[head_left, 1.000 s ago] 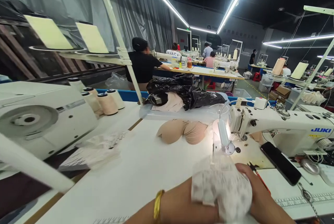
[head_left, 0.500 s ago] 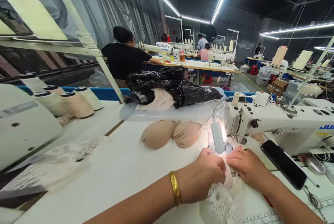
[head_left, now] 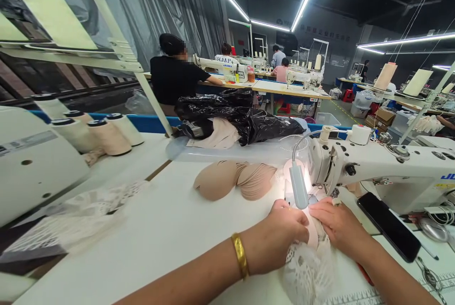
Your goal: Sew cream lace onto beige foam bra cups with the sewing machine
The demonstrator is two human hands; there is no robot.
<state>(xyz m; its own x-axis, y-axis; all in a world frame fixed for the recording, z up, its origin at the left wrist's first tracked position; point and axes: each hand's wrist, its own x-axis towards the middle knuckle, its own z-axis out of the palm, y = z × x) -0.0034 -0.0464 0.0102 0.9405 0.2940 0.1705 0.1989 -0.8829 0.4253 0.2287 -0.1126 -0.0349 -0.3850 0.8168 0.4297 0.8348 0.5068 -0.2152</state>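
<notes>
My left hand [head_left: 282, 236], a gold bangle on its wrist, has its fingers curled and closed on the edge of a pale pink piece with white lace fabric [head_left: 307, 272]. Opposite it, my right hand [head_left: 343, 224] presses its fingers together on the same work, thumb lower down; its fingertips are partly lost in glare. Both hands are just in front of the needle area of a white sewing machine [head_left: 387, 165]. A grey gooseneck lamp [head_left: 299, 186] hides part of the stitching spot. The lace hangs down toward me between my wrists.
Beige moulded cups [head_left: 216, 182] lie fanned left of the lamp. Behind are a black plastic bag [head_left: 266, 125] and thread cones [head_left: 108, 137]. More lace [head_left: 78, 224] lies at left. A phone [head_left: 389, 227] and a ruler strip [head_left: 387, 291] are at right. Co-workers sit farther back.
The view has shifted slightly. Both hands keep nearly the same grip at the machine, and the lace below them has shifted a little to the right.
</notes>
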